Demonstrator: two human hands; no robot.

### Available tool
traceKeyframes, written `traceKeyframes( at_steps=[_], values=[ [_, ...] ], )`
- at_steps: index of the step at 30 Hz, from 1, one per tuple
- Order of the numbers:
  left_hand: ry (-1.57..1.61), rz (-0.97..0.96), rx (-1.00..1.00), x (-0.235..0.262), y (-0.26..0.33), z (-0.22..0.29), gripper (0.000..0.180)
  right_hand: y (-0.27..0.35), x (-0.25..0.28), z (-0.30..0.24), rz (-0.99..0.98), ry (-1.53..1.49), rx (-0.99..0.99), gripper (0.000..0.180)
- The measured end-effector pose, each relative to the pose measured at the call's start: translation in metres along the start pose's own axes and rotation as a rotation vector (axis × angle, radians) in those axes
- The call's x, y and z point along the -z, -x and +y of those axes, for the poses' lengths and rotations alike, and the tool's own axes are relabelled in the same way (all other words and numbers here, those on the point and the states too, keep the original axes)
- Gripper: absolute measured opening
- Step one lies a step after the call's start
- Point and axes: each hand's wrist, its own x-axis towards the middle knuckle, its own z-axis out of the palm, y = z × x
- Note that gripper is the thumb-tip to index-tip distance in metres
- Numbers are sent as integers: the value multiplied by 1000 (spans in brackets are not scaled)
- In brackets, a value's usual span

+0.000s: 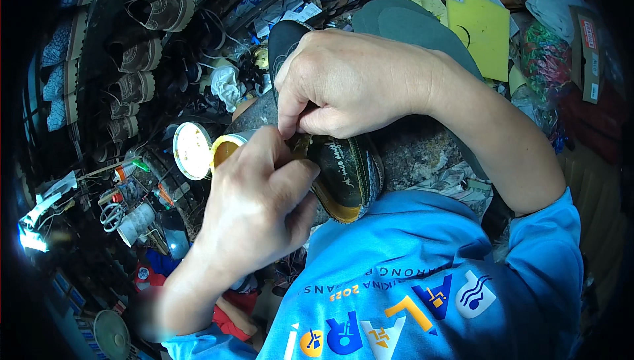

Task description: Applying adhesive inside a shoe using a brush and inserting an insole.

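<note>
A dark shoe (340,178) with a yellowish inner edge and a patterned upper lies in front of me, its rounded end towards my shirt. Handwriting shows on its dark insole. My left hand (261,182) is closed, thumb and fingers pinching at the shoe's left edge. From above, my right hand (343,83) is also closed, its fingertips pressed together at the shoe's opening close to the left fingertips. What exactly lies between the fingertips is mostly hidden. Just beyond my left hand an open tub (226,150) holds yellow-brown paste, its round white lid (192,151) tilted beside it.
Brown shoes (160,9) line a rack at the left. Scissors (112,215) and a thread spool (137,223) lie left of my left arm. Grey-green sole-shaped sheets (409,27) and yellow sheets (485,36) lie beyond my right arm. A person's arm (234,317) shows at the lower left.
</note>
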Motion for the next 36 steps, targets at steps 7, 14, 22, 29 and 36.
traceKeyframes(
  at_steps=[7,14,22,29,36],
  values=[
    [126,-6,29,-18,39,43,37,-2,4,3,-46,0,67,28],
    [107,216,84,-45,42,28,32,4,6,10,-45,-57,117,17],
    [214,406,74,-58,37,18,38,0,11,-3,-75,-73,11,17],
    [179,452,63,-60,34,12,35,-1,9,-3,-76,-62,21,18],
    [228,424,60,-61,37,11,33,0,10,-2,-74,-58,-20,18]
  ],
)
